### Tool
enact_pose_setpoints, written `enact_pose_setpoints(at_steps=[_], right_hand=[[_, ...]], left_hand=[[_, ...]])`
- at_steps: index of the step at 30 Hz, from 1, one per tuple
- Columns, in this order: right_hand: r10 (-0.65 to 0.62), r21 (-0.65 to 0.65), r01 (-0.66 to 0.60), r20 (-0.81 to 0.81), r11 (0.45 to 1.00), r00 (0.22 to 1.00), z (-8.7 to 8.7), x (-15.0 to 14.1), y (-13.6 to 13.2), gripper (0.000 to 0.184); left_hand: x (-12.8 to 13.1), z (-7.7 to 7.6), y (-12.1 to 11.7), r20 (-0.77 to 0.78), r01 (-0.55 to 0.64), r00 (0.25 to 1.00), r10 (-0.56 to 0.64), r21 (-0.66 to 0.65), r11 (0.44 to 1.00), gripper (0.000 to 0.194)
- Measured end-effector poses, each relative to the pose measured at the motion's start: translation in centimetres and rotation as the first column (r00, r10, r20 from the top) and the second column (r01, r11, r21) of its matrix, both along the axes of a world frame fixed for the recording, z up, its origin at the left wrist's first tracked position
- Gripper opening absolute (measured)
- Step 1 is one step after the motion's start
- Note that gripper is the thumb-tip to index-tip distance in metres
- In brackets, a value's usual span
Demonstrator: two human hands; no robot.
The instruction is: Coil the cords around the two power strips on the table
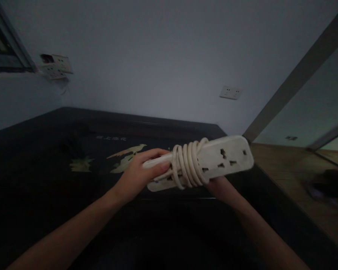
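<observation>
A white power strip [228, 155] hangs in the air before me, tilted up to the right. Its white cord [188, 164] is wound several times around the middle. My left hand [142, 168] is closed on the left end, thumb on top, gripping what looks like the plug end of the cord along with the strip. From below, my right hand [221, 186] supports the right half; its fingers are hidden behind the strip, so their grip cannot be seen. Several socket holes show on the strip's right part.
Beneath my hands is a dark glossy tabletop [107, 122] with a bird-and-flower picture [126, 157]. A wall outlet [231, 92] sits at the right, more outlets [56, 67] at the left. A wooden floor [281, 161] and a glass panel [312, 97] lie to the right.
</observation>
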State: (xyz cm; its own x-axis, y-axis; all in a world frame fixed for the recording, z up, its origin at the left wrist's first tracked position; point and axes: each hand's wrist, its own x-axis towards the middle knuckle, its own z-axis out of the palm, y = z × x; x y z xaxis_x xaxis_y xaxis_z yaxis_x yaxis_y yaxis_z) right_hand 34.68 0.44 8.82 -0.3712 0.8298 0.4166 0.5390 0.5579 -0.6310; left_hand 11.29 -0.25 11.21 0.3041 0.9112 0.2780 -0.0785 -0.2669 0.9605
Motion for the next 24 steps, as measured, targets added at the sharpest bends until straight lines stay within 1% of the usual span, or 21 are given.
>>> enact_pose_setpoints(at_steps=[2, 4, 5, 6, 8, 10, 12, 13, 15, 20, 22, 24], right_hand=[[-0.057, -0.123, 0.042, -0.116, 0.992, 0.992, -0.4, -0.8, -0.5, 0.011], [-0.157, -0.239, 0.093, -0.26, 0.966, 0.953, -0.5, -1.8, -1.0, 0.02], [-0.205, -0.262, 0.123, -0.312, 0.957, 0.928, -0.5, -2.4, -1.3, 0.024], [-0.237, -0.249, 0.158, -0.331, 0.956, 0.913, -0.6, -2.9, -1.7, 0.026], [-0.271, -0.149, 0.236, -0.296, 0.96, 0.916, -0.9, -4.0, -2.7, 0.023], [-0.271, 0.005, 0.28, -0.231, 0.96, 0.934, -1.3, -4.9, -3.6, 0.021], [-0.233, 0.134, 0.263, -0.208, 0.955, 0.95, -1.7, -5.5, -4.2, 0.023], [-0.207, 0.175, 0.246, -0.212, 0.953, 0.955, -1.8, -5.8, -4.4, 0.025], [-0.17, 0.227, 0.221, -0.224, 0.948, 0.96, -1.9, -6.1, -4.5, 0.028], [-0.147, 0.348, 0.209, -0.196, 0.914, 0.97, -1.8, -6.2, -4.3, 0.032], [-0.143, 0.37, 0.209, -0.197, 0.905, 0.97, -1.9, -6.0, -4.2, 0.034], [-0.128, 0.368, 0.205, -0.222, 0.907, 0.967, -2.3, -5.8, -4.2, 0.036]], left_hand=[[0.2, -0.3, 0.5, 0.123, -0.038, 0.991, 0.05, -0.094, 0.995, 0.026], [0.4, -0.5, 0.9, 0.196, -0.049, 0.977, 0.087, -0.19, 0.981, 0.031], [0.5, -0.6, 1.1, 0.215, -0.049, 0.971, 0.099, -0.227, 0.973, 0.033], [0.6, -0.7, 1.2, 0.229, -0.044, 0.968, 0.104, -0.254, 0.966, 0.035], [0.8, -0.9, 1.6, 0.248, -0.02, 0.965, 0.091, -0.274, 0.961, 0.037], [1.0, -1.3, 1.9, 0.254, -0.005, 0.964, 0.079, -0.28, 0.96, 0.036], [1.1, -1.7, 2.1, 0.243, -0.022, 0.965, 0.097, -0.296, 0.955, 0.034], [1.1, -1.9, 2.1, 0.234, -0.035, 0.966, 0.109, -0.3, 0.953, 0.033], [1.1, -2.1, 2.2, 0.215, -0.056, 0.969, 0.12, -0.279, 0.959, 0.032], [0.9, -2.4, 2.1, 0.117, -0.139, 0.981, 0.154, -0.13, 0.982, 0.031], [1.0, -2.6, 2.1, 0.069, -0.16, 0.984, 0.166, -0.09, 0.983, 0.031], [1.1, -2.9, 2.1, 0.041, -0.168, 0.984, 0.172, -0.079, 0.983, 0.03]])
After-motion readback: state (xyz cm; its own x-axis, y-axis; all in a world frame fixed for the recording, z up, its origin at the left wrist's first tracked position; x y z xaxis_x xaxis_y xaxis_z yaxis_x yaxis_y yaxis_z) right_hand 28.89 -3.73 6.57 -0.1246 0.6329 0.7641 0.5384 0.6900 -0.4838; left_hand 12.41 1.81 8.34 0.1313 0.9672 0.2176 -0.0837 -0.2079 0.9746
